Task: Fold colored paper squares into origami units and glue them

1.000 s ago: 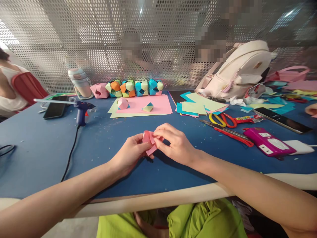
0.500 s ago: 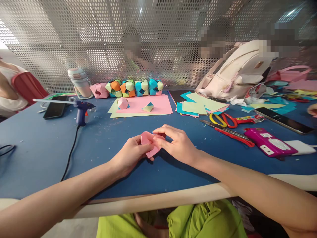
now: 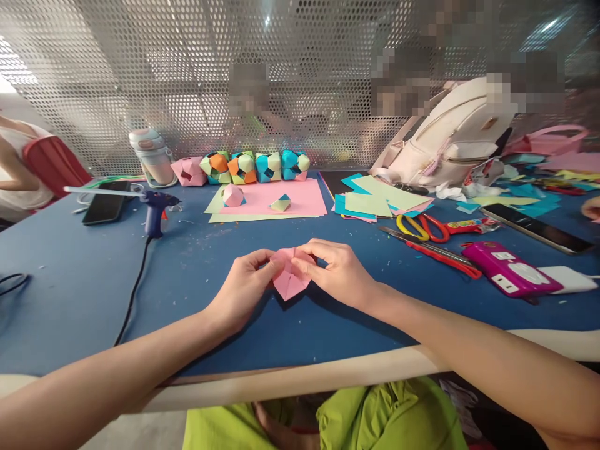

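Between my two hands is a folded piece of pink paper (image 3: 291, 284), creased, with a point toward me, held just above the blue table. My left hand (image 3: 246, 281) pinches its left side between thumb and fingers. On the right side, my right hand (image 3: 340, 272) grips the paper, its thumb lying over the top face. Some fingers of both hands are hidden behind the paper. Beyond them, a pink and blue folded paper shape (image 3: 233, 195) and a small pale green one (image 3: 281, 203) rest on pink paper sheets (image 3: 304, 194).
Several folded paper balls (image 3: 241, 167) line the metal mesh at the back. A glue gun (image 3: 154, 209) stands left, its cord running to the front edge. On the right lie a box cutter (image 3: 440, 253), scissors (image 3: 435, 228), a purple power strip (image 3: 510, 269) and a phone (image 3: 539, 228).
The pink paper has turned and flattened, now showing a broader face with its point toward me. My left thumb has shifted to the paper's left edge.
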{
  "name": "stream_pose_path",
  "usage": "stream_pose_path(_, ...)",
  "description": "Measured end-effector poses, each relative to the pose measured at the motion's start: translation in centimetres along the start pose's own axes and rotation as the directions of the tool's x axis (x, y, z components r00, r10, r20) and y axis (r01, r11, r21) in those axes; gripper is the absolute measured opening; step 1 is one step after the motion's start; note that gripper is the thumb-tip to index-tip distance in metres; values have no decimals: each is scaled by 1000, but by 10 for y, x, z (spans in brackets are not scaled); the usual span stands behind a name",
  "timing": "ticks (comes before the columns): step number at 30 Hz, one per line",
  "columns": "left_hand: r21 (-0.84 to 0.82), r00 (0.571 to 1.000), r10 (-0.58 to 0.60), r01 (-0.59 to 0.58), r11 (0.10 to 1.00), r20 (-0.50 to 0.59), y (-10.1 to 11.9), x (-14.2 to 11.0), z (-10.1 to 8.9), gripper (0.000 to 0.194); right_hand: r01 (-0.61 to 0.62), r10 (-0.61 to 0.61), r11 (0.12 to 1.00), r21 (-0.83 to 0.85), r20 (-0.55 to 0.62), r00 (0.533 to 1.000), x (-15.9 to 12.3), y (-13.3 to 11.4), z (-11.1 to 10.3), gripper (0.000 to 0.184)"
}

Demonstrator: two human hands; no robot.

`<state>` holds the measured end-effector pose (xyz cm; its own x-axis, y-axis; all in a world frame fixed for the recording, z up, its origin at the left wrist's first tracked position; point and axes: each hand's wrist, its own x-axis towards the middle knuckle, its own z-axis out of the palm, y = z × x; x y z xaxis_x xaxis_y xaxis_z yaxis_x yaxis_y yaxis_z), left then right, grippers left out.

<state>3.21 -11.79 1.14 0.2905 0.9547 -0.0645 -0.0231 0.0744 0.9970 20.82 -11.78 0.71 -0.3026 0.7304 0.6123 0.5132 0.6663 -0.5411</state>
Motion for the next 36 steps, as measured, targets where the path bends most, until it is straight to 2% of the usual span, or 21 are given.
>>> stream_pose_path(6,-106,999,-37,34,994,-26,3,1,3,23,-7,8,1000,21,-62,998,-1,-1,3,13)
stream_pose_path(10,-133,999,-38,36,990,-13,6,0,4,17,92,-90,996,21,-82,993,-2,3,3,14)
stream_pose_path(15,-199,999,-45,41,979,-18,6,1,3,13,265,-264,964,-2,-69,962,-3,8,2,22)
stream_pose_path(27,-193,1000,-18,22,981,21,8,-1,3,18,346,-352,930,-120,-34,935,-6,8,1,22)
stream_pose_path(32,16,998,32,-31,999,-53,4,1,1,20,281,-286,957,-77,-65,956,-5,4,0,26)
stream_pose_path(36,89,995,70,-63,994,-78,5,0,1,21,5,-4,999,51,-12,1000,-2,-4,-1,19)
